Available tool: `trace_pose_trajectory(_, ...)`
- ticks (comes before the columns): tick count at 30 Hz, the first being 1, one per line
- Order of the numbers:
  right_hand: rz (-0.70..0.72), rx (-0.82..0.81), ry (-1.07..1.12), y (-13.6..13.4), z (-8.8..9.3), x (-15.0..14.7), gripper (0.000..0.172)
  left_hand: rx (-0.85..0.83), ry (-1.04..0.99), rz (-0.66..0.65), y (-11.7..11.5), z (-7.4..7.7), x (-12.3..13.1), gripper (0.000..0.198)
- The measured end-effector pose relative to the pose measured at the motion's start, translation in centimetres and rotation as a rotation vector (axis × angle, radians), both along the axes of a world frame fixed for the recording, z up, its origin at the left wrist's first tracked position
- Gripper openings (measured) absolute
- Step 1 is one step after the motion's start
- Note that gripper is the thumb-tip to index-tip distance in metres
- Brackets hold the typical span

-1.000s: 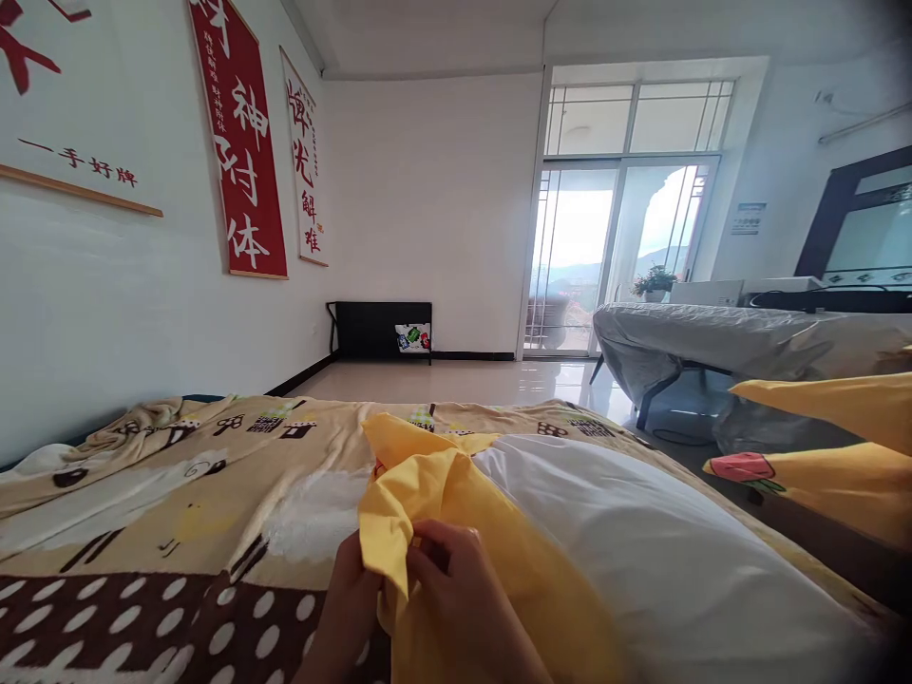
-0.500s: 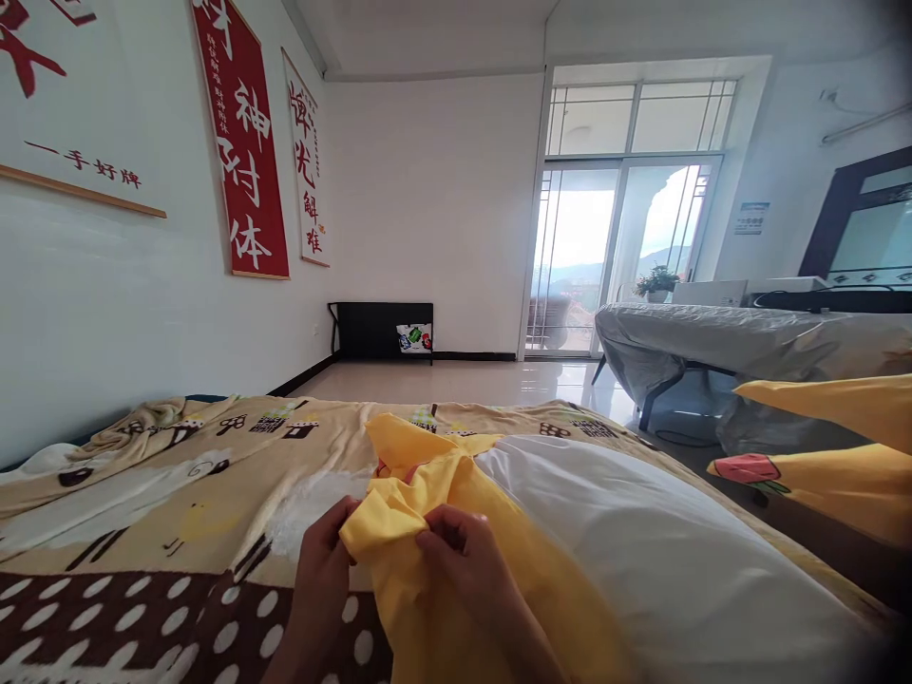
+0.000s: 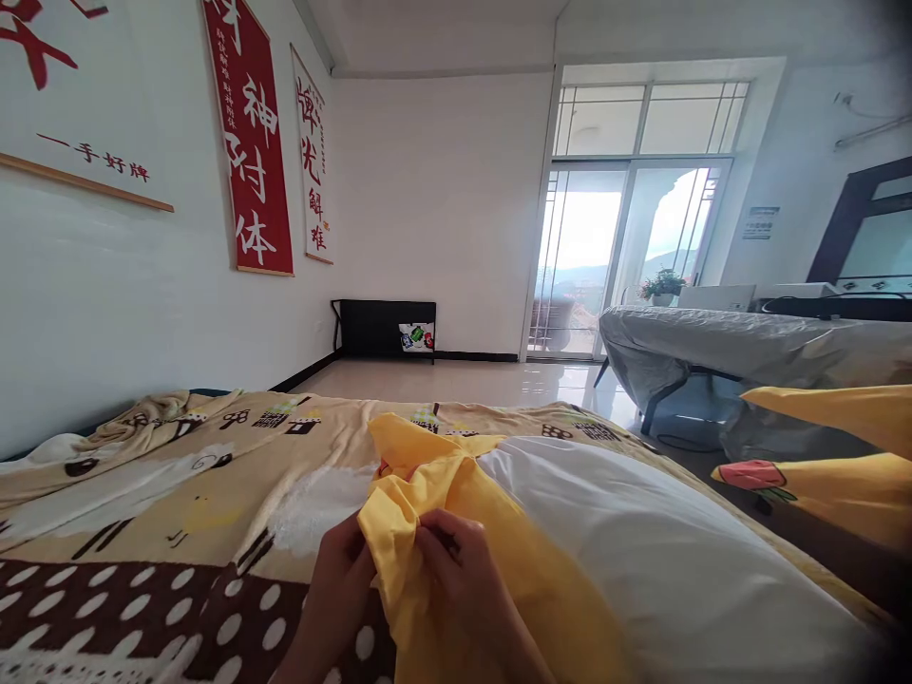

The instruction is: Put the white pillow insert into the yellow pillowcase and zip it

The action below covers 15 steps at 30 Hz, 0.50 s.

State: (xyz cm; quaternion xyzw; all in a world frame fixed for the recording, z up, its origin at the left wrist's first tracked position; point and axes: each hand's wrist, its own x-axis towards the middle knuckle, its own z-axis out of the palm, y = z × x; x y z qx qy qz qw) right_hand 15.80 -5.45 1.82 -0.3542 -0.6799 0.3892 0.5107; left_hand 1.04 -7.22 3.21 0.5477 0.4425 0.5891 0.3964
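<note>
Left hand (image 3: pixel 333 589), right hand (image 3: pixel 466 579) pinch yellow pillowcase (image 3: pixel 520 560); scroll (image 3: pixel 85 123) reads 一手好牌

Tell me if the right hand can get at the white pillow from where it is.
Probably yes: the pillow lies close beside the right hand, with only the yellow cloth it pinches between them.
</note>
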Motion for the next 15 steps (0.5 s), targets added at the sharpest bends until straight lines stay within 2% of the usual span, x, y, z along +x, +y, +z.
trace_pose_trajectory(5, -0.067, 0.052, -0.025, 0.2, -0.2, -0.2, 0.025, -0.148, 0.042, -0.23, 0.3, 0.0, -0.1, 0.026)
trace_pose_trajectory(9, -0.127, 0.159, -0.098, 0.1, -0.1, -0.3, 0.024, -0.157, -0.019, -0.265, 0.4, 0.5, -0.5, 0.025)
trace_pose_trajectory(11, -0.118, 0.173, -0.127, -0.1, -0.1, -0.3, 0.026, -0.187, -0.109, -0.222, 0.6, 0.5, -0.7, 0.028)
trace_pose_trajectory(15, -0.097, 0.187, -0.24, 0.2, -0.2, 0.1, 0.027, -0.268, -0.353, 0.059, 1.2, 0.2, -1.5, 0.035)
